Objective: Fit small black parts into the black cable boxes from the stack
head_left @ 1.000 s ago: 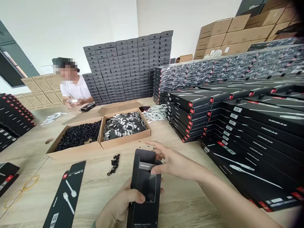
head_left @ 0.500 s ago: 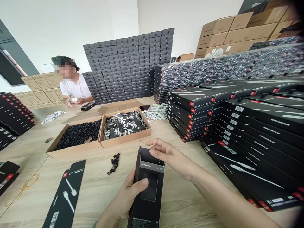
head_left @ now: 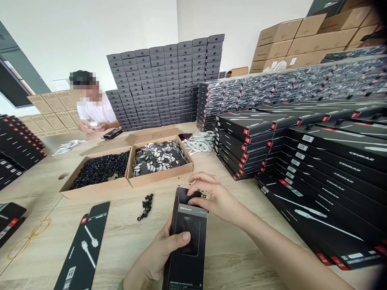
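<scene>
In the head view, a slim black cardboard box with a clear-looking window panel (head_left: pixel 187 268) stands tilted at the bottom centre of the frame, its upper end open and a black card flap (head_left: pixel 181 194) raised there. The left hand (head_left: pixel 160 251) has its fingers clamped around the box's lower half, the thumb lying across the window. The right hand (head_left: pixel 216 199) works at the open end, fingers curled and touching the flap area; whether they pinch anything inside the mouth cannot be told.

The step in hand appears to be work at that opening. To do it well, the left grip should be firm along the stiff side edges, with the thumb light on the window, which looks thin enough to dent. The right fingers should press evenly, since card creases easily at the fold.

The box is smooth and matt, a long narrow block. Left of it, a loose clump of small black ring-like pieces (head_left: pixel 146 206) lies on the pale wood-grained tabletop (head_left: pixel 121 229). At centre left, a shallow brown cardboard tray (head_left: pixel 96 191) holds many more; the adjoining brown tray (head_left: pixel 163 175) holds flat, glossy black-and-white pieces. At lower left lies a flat black printed carton (head_left: pixel 81 249).
</scene>
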A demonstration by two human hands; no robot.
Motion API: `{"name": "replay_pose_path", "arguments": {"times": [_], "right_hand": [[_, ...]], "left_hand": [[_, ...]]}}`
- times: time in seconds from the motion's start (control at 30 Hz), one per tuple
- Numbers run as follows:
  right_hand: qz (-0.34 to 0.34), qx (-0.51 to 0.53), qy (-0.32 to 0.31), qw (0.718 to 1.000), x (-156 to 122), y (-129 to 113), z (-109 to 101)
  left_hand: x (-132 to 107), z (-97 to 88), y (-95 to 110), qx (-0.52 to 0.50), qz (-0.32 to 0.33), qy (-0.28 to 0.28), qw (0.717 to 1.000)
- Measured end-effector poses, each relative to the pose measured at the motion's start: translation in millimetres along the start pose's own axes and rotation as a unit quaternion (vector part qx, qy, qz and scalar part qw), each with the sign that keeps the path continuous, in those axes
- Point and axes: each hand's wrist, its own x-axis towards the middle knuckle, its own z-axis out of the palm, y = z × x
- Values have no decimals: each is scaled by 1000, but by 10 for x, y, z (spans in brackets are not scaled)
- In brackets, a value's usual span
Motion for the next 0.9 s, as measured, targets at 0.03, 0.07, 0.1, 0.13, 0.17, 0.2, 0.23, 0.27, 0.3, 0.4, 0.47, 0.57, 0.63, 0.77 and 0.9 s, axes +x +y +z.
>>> {"name": "replay_pose_path", "arguments": {"times": [0.03, 0.07, 0.1, 0.13, 0.17, 0.2, 0.23, 0.27, 0.3, 0.4, 0.47, 0.57, 0.63, 0.77, 0.9], "right_hand": [[-31, -46, 1, 998, -5, -7, -7], [-62, -82, -2, 995, -8, -20, -13], [-89, -106, -12, 990, -7, -35, -19], [-108, -119, -25, 987, -1, -49, -27], [-115, -119, -38, 985, 9, -56, -36], [-109, -107, -46, 987, 22, -52, -46], [-89, -83, -43, 992, 36, -33, -56], [-60, -52, -27, 996, 49, 6, -64], [-23, -22, -5, 999, 58, 64, -68], [90, 44, 2, 995, 59, 311, -28], [135, 73, -57, 987, 58, 467, 65], [139, 94, -108, 980, 144, 565, 323], [124, 97, -121, 980, 287, 526, 568], [110, 88, -106, 984, 659, 351, 1103], [116, 85, -87, 986, 862, 274, 1410]], "left_hand": [[-1, 2, 3, 4, -2, 2, 1000], [-3, 5, 7, 8, -4, 2, 1000], [-7, 7, 9, 11, -7, 3, 1000], [-11, 7, 8, 13, -11, 2, 1000], [-14, 4, 4, 14, -15, 2, 1000], [-17, -3, -5, 14, -17, 2, 1000], [-17, -15, -18, 14, -17, 4, 1000], [-15, -30, -34, 15, -19, 5, 1000], [-10, -48, -52, 14, -28, 6, 999], [19, -100, -97, -10, -89, -11, 996], [42, -118, -107, -33, -120, -38, 992], [56, -117, -96, -54, -112, -77, 989], [46, -116, -86, -63, -104, -103, 987], [20, -166, -101, -77, -102, -115, 985], [30, -238, -122, -96, -103, -93, 986]]}}
